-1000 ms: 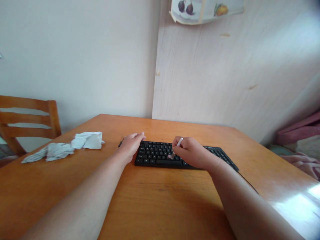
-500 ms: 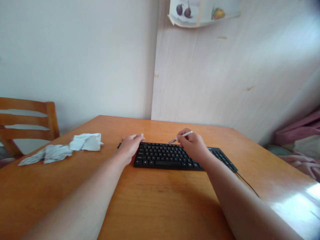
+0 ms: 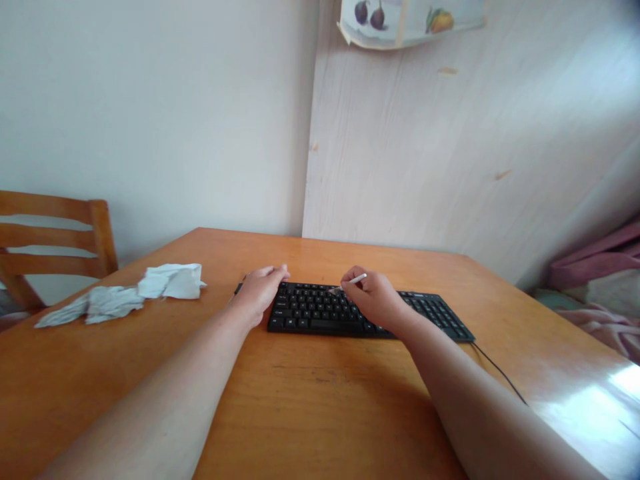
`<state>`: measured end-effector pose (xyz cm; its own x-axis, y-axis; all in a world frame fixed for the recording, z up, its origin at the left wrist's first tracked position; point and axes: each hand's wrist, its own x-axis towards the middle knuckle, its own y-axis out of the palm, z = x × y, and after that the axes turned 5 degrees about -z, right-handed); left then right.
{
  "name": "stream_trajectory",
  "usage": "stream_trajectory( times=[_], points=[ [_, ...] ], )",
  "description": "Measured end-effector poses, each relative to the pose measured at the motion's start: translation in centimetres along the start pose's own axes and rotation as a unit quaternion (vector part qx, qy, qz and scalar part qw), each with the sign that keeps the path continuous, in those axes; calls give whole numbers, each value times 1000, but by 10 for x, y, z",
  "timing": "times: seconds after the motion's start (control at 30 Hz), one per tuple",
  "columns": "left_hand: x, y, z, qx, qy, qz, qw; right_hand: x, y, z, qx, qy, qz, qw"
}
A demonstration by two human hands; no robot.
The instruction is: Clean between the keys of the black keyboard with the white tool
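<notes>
A black keyboard (image 3: 327, 325) lies on the wooden table (image 3: 320, 400) in front of me. My left hand (image 3: 257, 292) is closed at its left end, thumb uppermost, covering the back left corner; most of its fingers are hidden. In the pinch of my right hand (image 3: 373, 293) is a slim white stick (image 3: 358, 279) with a greyish-pink end. That end points down and left at the upper rows of keys; whether it touches them I cannot tell. My right hand is over the keyboard's middle, hiding some keys.
Crumpled white cloths (image 3: 173, 281) lie at the left of the table. A small dark object (image 3: 239, 288) shows beside my left hand. The keyboard's cable (image 3: 500, 373) runs toward the front right. A wooden chair (image 3: 50, 237) stands left, with pink fabric (image 3: 600, 260) at the right.
My right hand has moved left and slightly down with the white stick, whose end is now lower, over the keys. My left hand stays at the keyboard's left end.
</notes>
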<state>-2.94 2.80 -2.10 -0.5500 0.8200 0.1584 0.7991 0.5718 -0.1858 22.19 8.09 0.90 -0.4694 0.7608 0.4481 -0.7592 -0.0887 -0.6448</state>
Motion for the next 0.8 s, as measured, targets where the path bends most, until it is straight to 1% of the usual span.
stream_trajectory(
  times=[0.1, 0.2, 0.33, 0.47, 0.8],
  points=[
    [0, 0, -1, 1, 1, 0, 1000, -2, -8, 7, -9, 2, 22, 1000],
    [1, 0, 1, 2, 3, -1, 1000, -3, -15, 14, -30, 5, 29, 999],
    [4, 0, 5, 4, 8, 1, 1000, -4, -20, 22, -54, 5, 43, 998],
    [6, -1, 8, 8, 9, 6, 1000, -6, -25, 28, -75, -9, 65, 995],
    [6, -1, 8, 9, 11, 6, 1000, -10, -32, 34, -79, 4, 101, 992]
  ],
)
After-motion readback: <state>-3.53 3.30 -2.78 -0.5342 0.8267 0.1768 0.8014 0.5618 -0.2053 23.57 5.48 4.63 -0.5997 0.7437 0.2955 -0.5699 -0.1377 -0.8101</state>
